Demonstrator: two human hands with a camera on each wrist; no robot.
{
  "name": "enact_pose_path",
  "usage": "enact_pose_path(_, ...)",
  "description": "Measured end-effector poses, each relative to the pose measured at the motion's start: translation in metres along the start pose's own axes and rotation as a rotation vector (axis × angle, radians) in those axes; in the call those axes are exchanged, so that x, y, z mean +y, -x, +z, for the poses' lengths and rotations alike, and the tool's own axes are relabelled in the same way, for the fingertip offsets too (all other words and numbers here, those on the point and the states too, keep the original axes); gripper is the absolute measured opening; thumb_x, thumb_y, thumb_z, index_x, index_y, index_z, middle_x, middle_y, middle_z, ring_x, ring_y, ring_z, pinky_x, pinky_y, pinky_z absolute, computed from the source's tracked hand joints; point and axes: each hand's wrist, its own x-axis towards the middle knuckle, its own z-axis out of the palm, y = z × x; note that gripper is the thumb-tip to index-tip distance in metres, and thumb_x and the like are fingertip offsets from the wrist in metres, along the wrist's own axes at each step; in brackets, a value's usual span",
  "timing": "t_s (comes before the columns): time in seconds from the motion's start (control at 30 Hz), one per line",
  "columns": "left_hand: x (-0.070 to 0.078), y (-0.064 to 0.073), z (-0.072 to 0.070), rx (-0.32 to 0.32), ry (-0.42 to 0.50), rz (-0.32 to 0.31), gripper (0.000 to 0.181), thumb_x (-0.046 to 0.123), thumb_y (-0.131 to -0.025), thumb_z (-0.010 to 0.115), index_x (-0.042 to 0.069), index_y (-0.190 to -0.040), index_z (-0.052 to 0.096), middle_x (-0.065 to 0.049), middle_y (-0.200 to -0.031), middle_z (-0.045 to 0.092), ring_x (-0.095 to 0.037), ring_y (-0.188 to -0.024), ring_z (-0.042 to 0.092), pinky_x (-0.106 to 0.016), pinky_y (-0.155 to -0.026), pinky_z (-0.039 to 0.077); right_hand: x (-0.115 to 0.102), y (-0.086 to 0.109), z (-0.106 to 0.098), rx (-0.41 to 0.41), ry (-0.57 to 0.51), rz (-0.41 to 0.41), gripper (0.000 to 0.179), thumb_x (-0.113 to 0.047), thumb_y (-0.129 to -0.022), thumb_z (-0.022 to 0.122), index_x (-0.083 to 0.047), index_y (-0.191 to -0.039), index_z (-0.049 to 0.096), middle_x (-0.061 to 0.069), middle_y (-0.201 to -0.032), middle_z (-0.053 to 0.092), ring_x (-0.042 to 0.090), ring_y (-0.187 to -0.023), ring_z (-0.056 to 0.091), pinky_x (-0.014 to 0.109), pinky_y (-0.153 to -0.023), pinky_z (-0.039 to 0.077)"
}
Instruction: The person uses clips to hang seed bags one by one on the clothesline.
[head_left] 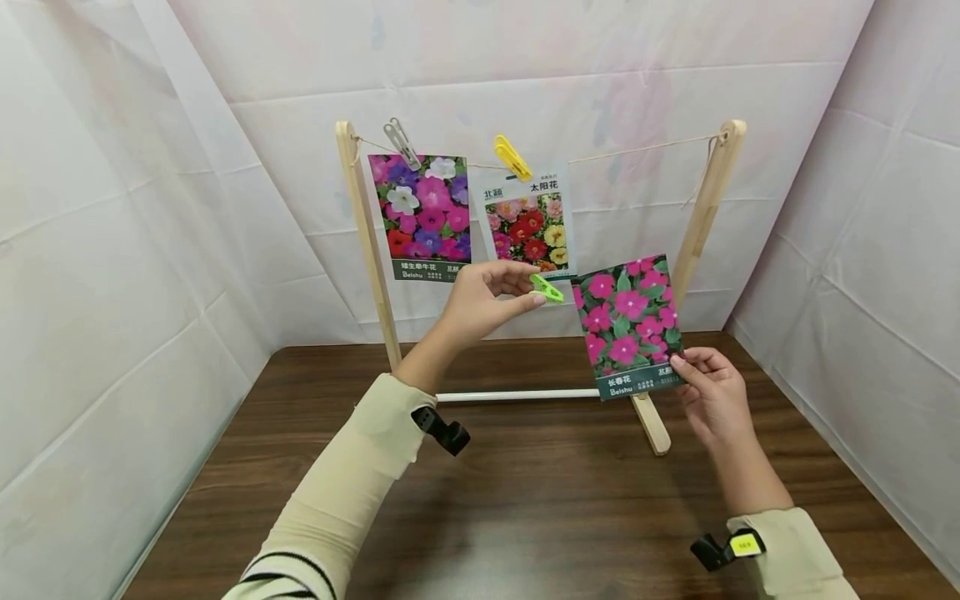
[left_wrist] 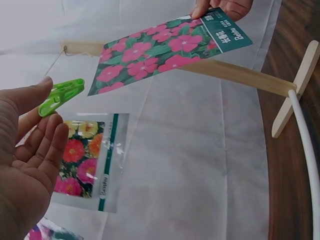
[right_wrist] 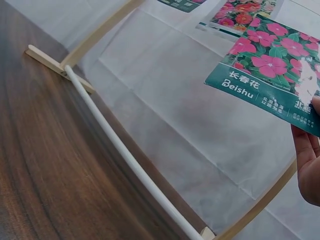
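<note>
Between thumb and fingertips my left hand (head_left: pixel 487 302) pinches a green clothespin (head_left: pixel 547 288), which the left wrist view shows side-on (left_wrist: pixel 62 96). My right hand (head_left: pixel 716 396) grips the lower right corner of a seed packet with pink flowers (head_left: pixel 628 321), thumb on its front. That packet is tilted a little, below the string and in front of the right post. On the string (head_left: pixel 637 150) hang two other packets: one with purple and white petunias (head_left: pixel 427 208) under a grey clothespin (head_left: pixel 401 143), one with red and yellow flowers (head_left: pixel 528 229) under a yellow clothespin (head_left: pixel 513 158).
The string runs between a left wooden post (head_left: pixel 367 242) and a right wooden post (head_left: pixel 708 208). A white rod (head_left: pixel 517 395) joins them low down, above the dark wooden table (head_left: pixel 525 500). Pale cloth (head_left: pixel 300 100) closes off the back and sides.
</note>
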Motion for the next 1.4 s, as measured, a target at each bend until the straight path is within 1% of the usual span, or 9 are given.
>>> enact_pose_path(0.2,0.007,-0.013,0.0,0.012,-0.047,0.014,0.034,0.013,-0.083,0.08,-0.003,-0.111,0.071,-0.008,-0.09,0.071,-0.018,-0.079,0.067,-0.033,-0.072,0.057,-0.003,-0.004,0.002,-0.013,-0.028,-0.008,0.027,0.021,-0.09,0.051,0.001,-0.082,0.067,0.009,-0.078,0.066,0.014,-0.067,0.064,0.02,-0.057,0.054)
enact_pose_path(0.27,0.009,-0.017,0.001,0.008,-0.051,0.016,0.033,0.014,-0.083,0.08,-0.002,-0.111,0.071,-0.008,-0.09,0.071,-0.018,-0.079,0.067,-0.032,-0.072,0.057,-0.004,-0.005,0.003,-0.013,-0.032,-0.01,0.027,0.021,-0.09,0.051,0.001,-0.082,0.067,0.009,-0.078,0.066,0.014,-0.067,0.064,0.02,-0.056,0.053)
enact_pose_path(0.5,0.015,-0.031,0.003,-0.02,-0.06,-0.011,0.032,0.015,-0.084,0.079,0.003,-0.113,0.071,-0.007,-0.095,0.072,-0.016,-0.082,0.068,-0.029,-0.073,0.057,-0.008,-0.008,0.005,-0.013,-0.045,-0.013,0.028,0.022,-0.09,0.05,0.002,-0.081,0.067,0.009,-0.078,0.067,0.014,-0.065,0.064,0.02,-0.054,0.053)
enact_pose_path(0.7,0.025,-0.044,0.005,-0.035,-0.066,0.024,0.033,0.014,-0.086,0.077,0.002,-0.116,0.07,-0.007,-0.096,0.072,-0.014,-0.083,0.069,-0.029,-0.073,0.057,-0.012,-0.012,0.009,-0.007,-0.052,-0.015,0.027,0.022,-0.09,0.05,0.002,-0.081,0.067,0.009,-0.077,0.067,0.015,-0.064,0.065,0.02,-0.053,0.052)
enact_pose_path(0.83,0.033,-0.051,0.006,-0.016,-0.064,0.027,0.034,0.013,-0.085,0.077,0.001,-0.116,0.069,-0.008,-0.094,0.072,-0.014,-0.081,0.069,-0.028,-0.072,0.058,-0.013,-0.014,0.01,-0.008,-0.067,-0.009,0.027,0.022,-0.089,0.05,0.003,-0.081,0.067,0.01,-0.076,0.067,0.015,-0.065,0.064,0.02,-0.053,0.052)
enact_pose_path(0.97,0.04,-0.058,0.009,0.013,-0.118,0.059,0.032,0.015,-0.085,0.077,0.002,-0.114,0.07,-0.007,-0.093,0.072,-0.011,-0.08,0.068,-0.025,-0.072,0.057,-0.016,-0.017,0.01,-0.006,-0.055,-0.01,0.026,0.022,-0.09,0.051,0.003,-0.08,0.067,0.009,-0.076,0.066,0.014,-0.063,0.063,0.019,-0.051,0.05)
enact_pose_path(1.07,0.045,-0.065,0.011,0.027,-0.131,0.081,0.031,0.016,-0.085,0.077,0.002,-0.113,0.07,-0.006,-0.093,0.072,-0.011,-0.08,0.068,-0.025,-0.073,0.056,-0.02,-0.02,0.01,-0.007,-0.037,-0.014,0.026,0.021,-0.09,0.052,0.002,-0.08,0.067,0.008,-0.076,0.066,0.014,-0.063,0.063,0.019,-0.05,0.05)
enact_pose_path(1.2,0.052,-0.074,0.013,0.042,-0.138,0.077,0.032,0.017,-0.085,0.078,0.003,-0.114,0.07,-0.006,-0.095,0.073,-0.01,-0.083,0.069,-0.023,-0.075,0.055,-0.025,-0.023,0.01,-0.001,-0.043,-0.025,0.025,0.02,-0.09,0.052,0.002,-0.081,0.067,0.008,-0.076,0.067,0.014,-0.064,0.064,0.02,-0.051,0.05)
enact_pose_path(1.4,0.062,-0.085,0.017,0.062,-0.175,0.036,0.034,0.019,-0.085,0.078,0.004,-0.115,0.07,-0.006,-0.098,0.073,-0.009,-0.086,0.069,-0.02,-0.077,0.054,-0.031,-0.032,0.014,0.023,-0.095,-0.072,0.021,0.02,-0.089,0.055,0.004,-0.082,0.066,0.01,-0.075,0.067,0.015,-0.064,0.063,0.021,-0.051,0.05)
